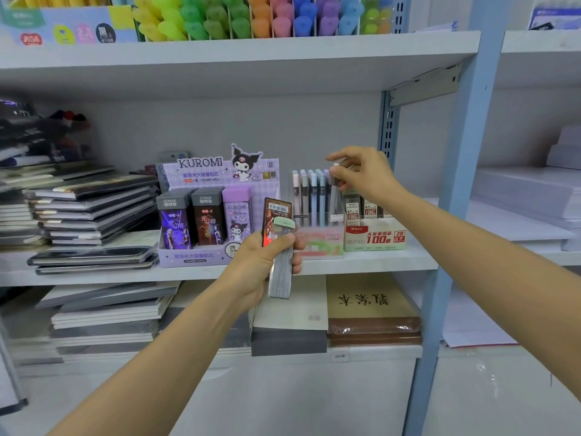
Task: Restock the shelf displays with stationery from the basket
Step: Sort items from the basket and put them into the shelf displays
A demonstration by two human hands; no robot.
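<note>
We find the stock in the left hand (261, 262): a bundle of slim grey cases (280, 275) held upright in front of the shelf edge (361, 262), fingers wrapped round it and thumb pressed across the front. A green-capped case (284, 222) and a dark case with a barcode (276, 212) stick up from the top of the bundle. To the right, the right hand (364, 177) reaches over the FRUIT SODA pen display (317, 243) and pinches the top of a pale pen (335, 187) between thumb and fingers, the pen standing at the right end of the row of pastel pens. Left of the bundle we see the purple KUROMI display (201, 256) with three lead boxes upright in it; right of the pens sits a red-and-white lead box (377, 237) (its small print is too blurred for us to read). Further out, dark notebooks (94, 202) are stacked at the left, and bright highlighters (251, 17) fill the shelf above.
</note>
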